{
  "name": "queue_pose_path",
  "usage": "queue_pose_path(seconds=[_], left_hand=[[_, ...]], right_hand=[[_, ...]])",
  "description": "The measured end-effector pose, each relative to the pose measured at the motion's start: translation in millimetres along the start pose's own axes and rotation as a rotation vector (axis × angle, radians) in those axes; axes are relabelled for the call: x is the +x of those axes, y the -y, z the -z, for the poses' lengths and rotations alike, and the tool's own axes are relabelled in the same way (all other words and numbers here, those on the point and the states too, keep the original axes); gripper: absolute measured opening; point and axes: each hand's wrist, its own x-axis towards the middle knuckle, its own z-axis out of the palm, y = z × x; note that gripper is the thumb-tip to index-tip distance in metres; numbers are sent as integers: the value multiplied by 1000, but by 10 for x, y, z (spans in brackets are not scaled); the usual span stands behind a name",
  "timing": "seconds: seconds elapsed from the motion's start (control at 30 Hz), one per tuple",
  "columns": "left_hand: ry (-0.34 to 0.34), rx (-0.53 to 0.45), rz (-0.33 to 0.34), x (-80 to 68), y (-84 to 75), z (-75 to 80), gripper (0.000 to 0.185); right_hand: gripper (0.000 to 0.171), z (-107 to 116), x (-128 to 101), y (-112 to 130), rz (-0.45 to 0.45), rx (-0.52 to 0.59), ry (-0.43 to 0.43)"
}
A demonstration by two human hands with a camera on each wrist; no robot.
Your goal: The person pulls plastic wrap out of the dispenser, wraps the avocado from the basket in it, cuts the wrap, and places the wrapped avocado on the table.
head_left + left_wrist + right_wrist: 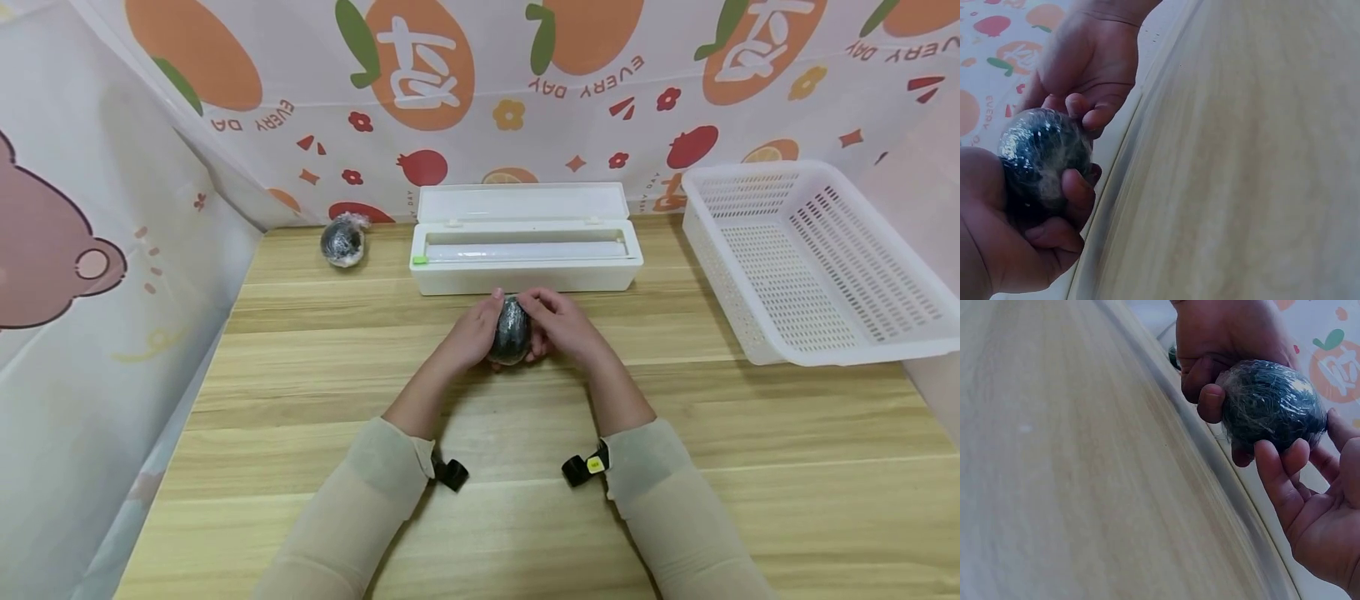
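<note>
In the head view, a dark green, egg-shaped fruit is wrapped in shiny cling film and held between both hands, in front of the film box. My left hand grips its left side, thumb along the top edge; curled fingers of that left hand cup it from below in the left wrist view. On the other side my right hand holds it with thumb and fingers at its upper right. Fingertips of the right hand touch the wrapped fruit in the right wrist view. Its underside is partly hidden.
A white cling film box with its lid raised stands behind the hands, a roll inside. Another dark film-wrapped ball lies at the back left. A white plastic basket stands on the right of the wooden table.
</note>
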Motion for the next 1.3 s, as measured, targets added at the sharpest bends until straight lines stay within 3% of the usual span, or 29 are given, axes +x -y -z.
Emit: queue_pose_path(seconds=[0.27,0.53,0.87,1.13,1.3], left_hand=[[-72,-242,172,12,-59,-2,58],[-33,-489,201,30,-36,-8,42],[-74,-419,255,24,-10,14,40],[-96,-547,259,42,4,14,35],[-108,-599,219,51,-2,8,35]], right_hand=[[41,23,-19,15,-60,192,46],[41,8,-15,29,-50,202,52],[41,-2,-15,33,-24,171,29],[50,23,-36,51,8,194,77],[47,54,-18,44,4,118,39]])
